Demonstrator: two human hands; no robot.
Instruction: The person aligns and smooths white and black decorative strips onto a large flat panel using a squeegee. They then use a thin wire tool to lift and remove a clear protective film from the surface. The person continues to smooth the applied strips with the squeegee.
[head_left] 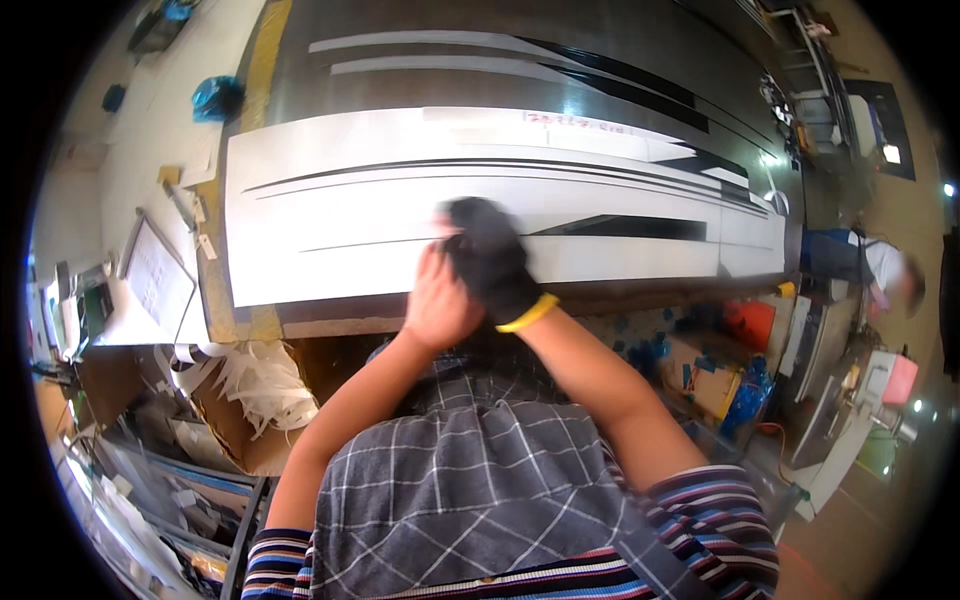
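One apron (455,480) faces white sheeting (300,270) beneath one bare hand (440,303), one gloved hand (494,263).

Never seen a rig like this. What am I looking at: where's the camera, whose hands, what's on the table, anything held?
There's no robot here, just a person working with their own hands. The single picture comes from a wide fisheye camera on their head, looking down, so straight edges bend near the rim. The left hand is bare; the right hand wears a black glove with a yellow cuff. They meet over a long white sheet bearing thin dark lines and a black tapered shape. It lies on a dark table, with pale, dark-ended strips beyond it. The hands are blurred, so I can't tell whether anything is held.
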